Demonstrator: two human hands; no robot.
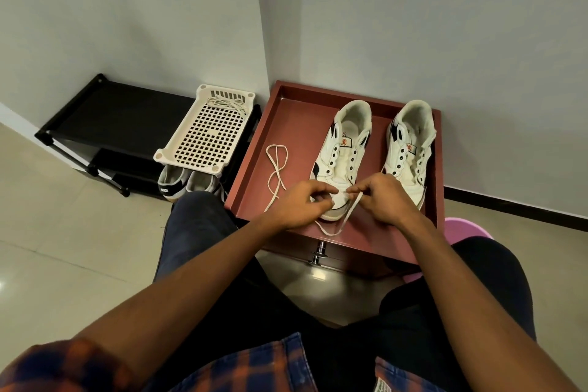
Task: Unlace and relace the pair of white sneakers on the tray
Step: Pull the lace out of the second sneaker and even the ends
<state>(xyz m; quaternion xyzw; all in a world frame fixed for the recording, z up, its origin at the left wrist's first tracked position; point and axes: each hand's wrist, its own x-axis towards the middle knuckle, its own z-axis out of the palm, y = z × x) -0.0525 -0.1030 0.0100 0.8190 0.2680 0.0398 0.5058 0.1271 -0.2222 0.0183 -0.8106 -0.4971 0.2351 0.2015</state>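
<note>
Against the wall on the far left stands a low black shoe rack (121, 118). A white plastic basket (206, 134) sits on its right end with a tangled spare lace (227, 103) lying at its far end, and a pair of dark-heeled shoes (187, 184) is tucked on the floor under it.

Next comes the dark red tray (286, 124), set in the corner of the room. A loose lace (276, 169) lies crossed over itself on the tray's left side, apart from the shoes. The two white sneakers stand side by side in the middle and right of the tray, toes towards the seated person, and every eyelet I can see is bare.

The left hand (299, 204) is curled at the toe of the left-hand sneaker (345, 149), fingers closed around one end of a held lace (346, 216). That lace sags in a loop over the tray's near edge, then rises to the right hand (381, 197), which pinches it between thumb and fingertips just above the same toe. The right-hand sneaker (410, 149) stands just beyond that hand, untouched.

Under the tray's near edge a small metal knob (318, 253) juts out, and a pink stool (467, 229) shows at the far right.
</note>
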